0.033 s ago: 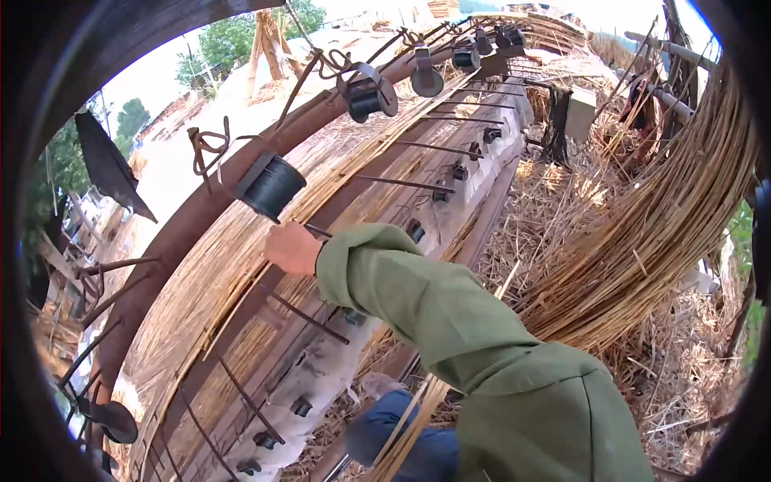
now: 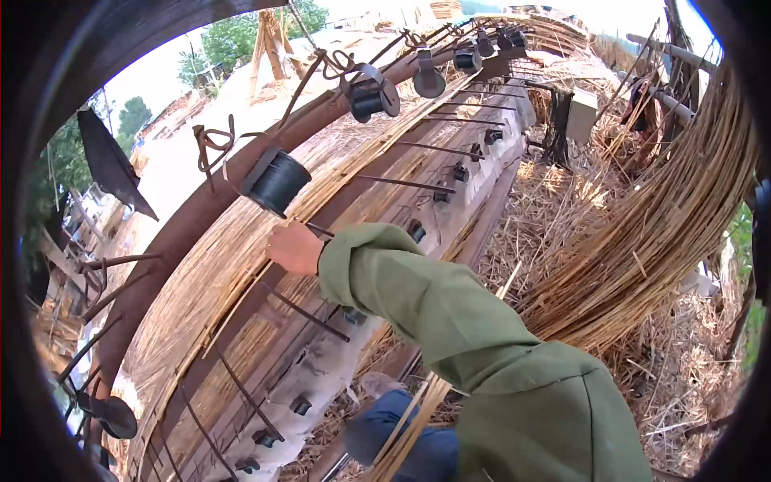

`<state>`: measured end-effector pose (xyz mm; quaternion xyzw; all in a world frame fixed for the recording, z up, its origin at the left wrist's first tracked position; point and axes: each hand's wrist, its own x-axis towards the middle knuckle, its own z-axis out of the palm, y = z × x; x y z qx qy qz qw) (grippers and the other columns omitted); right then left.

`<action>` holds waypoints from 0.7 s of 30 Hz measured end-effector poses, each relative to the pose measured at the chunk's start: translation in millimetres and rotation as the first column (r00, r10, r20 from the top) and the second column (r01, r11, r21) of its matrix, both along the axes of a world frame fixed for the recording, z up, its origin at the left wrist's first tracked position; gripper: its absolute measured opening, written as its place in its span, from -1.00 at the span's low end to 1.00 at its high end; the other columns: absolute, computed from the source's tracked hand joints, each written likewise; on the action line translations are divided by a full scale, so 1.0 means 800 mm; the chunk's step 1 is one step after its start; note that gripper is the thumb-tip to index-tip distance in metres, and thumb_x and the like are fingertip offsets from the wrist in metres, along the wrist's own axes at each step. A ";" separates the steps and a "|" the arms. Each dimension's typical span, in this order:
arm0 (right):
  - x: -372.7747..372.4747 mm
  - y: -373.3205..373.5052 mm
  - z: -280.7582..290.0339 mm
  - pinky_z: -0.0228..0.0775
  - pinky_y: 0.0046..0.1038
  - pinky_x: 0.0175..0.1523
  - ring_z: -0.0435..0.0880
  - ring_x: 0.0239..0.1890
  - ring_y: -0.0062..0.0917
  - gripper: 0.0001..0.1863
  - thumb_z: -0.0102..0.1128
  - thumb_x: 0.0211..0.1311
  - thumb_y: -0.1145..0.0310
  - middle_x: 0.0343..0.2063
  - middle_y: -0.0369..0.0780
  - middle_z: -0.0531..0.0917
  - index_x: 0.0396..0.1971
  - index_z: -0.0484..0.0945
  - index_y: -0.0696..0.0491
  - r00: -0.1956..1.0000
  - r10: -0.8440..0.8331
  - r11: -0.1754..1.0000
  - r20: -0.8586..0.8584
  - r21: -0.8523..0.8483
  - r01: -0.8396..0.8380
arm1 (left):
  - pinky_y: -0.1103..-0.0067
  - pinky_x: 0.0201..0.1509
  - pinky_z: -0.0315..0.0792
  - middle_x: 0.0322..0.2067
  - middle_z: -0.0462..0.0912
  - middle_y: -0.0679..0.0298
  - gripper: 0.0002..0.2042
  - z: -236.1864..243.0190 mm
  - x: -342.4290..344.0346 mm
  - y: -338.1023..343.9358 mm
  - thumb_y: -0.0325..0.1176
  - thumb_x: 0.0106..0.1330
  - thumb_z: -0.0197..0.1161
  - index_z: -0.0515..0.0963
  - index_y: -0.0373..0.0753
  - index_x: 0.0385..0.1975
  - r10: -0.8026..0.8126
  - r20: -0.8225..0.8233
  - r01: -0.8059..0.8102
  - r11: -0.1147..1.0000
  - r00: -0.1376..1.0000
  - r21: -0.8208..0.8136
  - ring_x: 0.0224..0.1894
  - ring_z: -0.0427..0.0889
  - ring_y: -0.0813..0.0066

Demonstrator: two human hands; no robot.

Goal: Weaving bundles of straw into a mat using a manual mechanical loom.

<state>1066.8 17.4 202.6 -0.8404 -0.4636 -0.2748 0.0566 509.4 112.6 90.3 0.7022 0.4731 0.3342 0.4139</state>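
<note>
Reaching across the reed mat (image 2: pixel 241 297), the person's right hand (image 2: pixel 293 247) is lying just below the black spool (image 2: pixel 277 183), fingers curled, though what they are pinching cannot be made out. Behind the spool, the beam (image 2: pixel 169 241) is curving away. No left hand is showing.

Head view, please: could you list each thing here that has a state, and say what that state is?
Right hand: closed, resting on the reed mat beside a black spool.
Left hand: not in view.
Nearest black spool: wound full with dark cord, hanging from the curved beam.
Second spool: wound, hanging further along.
Reed mat: lying flat across the frame.
Loose reed bundle: unbound, piled at the right.
</note>
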 end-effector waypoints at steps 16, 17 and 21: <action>-0.465 -0.043 -0.043 0.39 -0.34 -0.32 0.53 -0.44 -0.18 -0.76 0.19 -0.03 0.42 -0.51 -0.13 0.54 -0.30 0.48 0.12 0.210 0.636 0.611 -0.742 0.318 -0.725 | 0.66 -0.19 0.37 -0.35 0.52 0.30 -0.83 0.052 0.017 -0.059 -0.55 0.17 0.14 0.42 -0.37 -0.24 0.031 0.727 0.204 0.951 0.685 -0.233 -0.28 0.47 0.62; -0.471 -0.042 -0.051 0.38 -0.33 -0.29 0.53 -0.41 -0.15 -0.76 0.17 0.00 0.41 -0.50 -0.11 0.54 -0.28 0.47 0.13 0.136 0.534 0.663 -0.835 0.313 -0.680 | 0.66 -0.19 0.37 -0.35 0.52 0.30 -0.83 0.054 0.011 -0.063 -0.55 0.17 0.14 0.42 -0.37 -0.24 0.043 0.732 0.181 0.958 0.680 -0.224 -0.28 0.47 0.62; -0.464 -0.043 -0.053 0.38 -0.31 -0.31 0.53 -0.40 -0.13 -0.79 0.14 0.02 0.44 -0.49 -0.05 0.53 -0.30 0.46 0.16 0.130 0.470 0.638 -0.873 0.235 -0.733 | 0.61 -0.13 0.39 -0.32 0.54 0.23 -0.82 0.041 -0.005 -0.073 -0.56 0.19 0.11 0.40 -0.38 -0.21 -0.035 0.694 0.239 0.950 0.720 -0.201 -0.24 0.51 0.54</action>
